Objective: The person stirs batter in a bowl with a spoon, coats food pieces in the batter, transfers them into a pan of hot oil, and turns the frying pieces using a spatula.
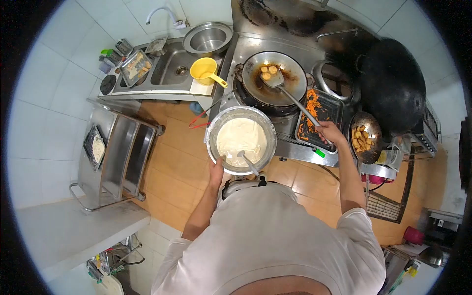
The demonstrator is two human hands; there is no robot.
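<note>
My left hand [217, 169] grips the near left rim of a wide metal bowl [212, 135] of pale batter [241, 135], with a spoon [247, 161] resting in it. My right hand [330, 133] is closed round the handle of a long metal ladle [298, 103]. The ladle's head lies in a wok [295, 73] on the stove, beside several golden fried pieces [269, 72] in dark oil. Below my right hand is a black tray [322, 120] with shredded orange food [310, 105].
A strainer pan [376, 150] with browned pieces sits at the right, below a large black wok [396, 88]. At the left are a sink [172, 64], a yellow dipper [204, 69] and a steel cart [113, 157]. A green-capped item [319, 153] lies on the stove edge.
</note>
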